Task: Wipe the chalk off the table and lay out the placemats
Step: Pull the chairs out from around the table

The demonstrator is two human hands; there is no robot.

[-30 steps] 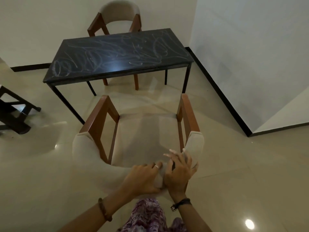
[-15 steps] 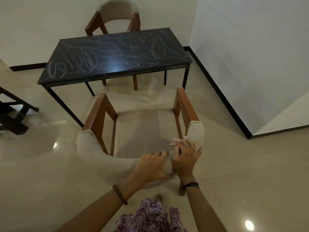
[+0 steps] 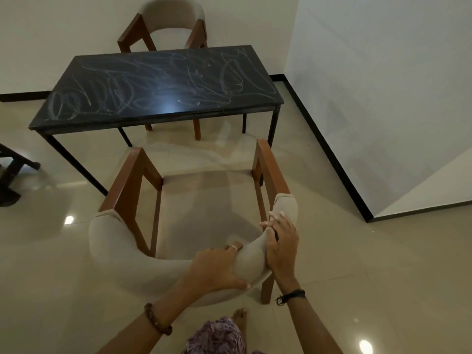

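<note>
Head view: left hand (image 3: pixel 217 267) and right hand (image 3: pixel 281 245) both grasp the near chair (image 3: pixel 122 246) backrest, before the chalked table (image 3: pixel 158 85).

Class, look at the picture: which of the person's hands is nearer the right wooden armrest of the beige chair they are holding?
Right. The right hand grips the padded backrest just behind the right wooden armrest; the left hand grips the backrest further toward its middle.

A glossy beige tiled floor (image 3: pixel 383 264) is seen, with ceiling lights reflected in it. Plain pale walls (image 3: pixel 383 85) are edged with black skirting (image 3: pixel 329 152). Two wooden armchairs with beige upholstered backs are placed, one near (image 3: pixel 143 256), one far (image 3: pixel 171 19).
</note>
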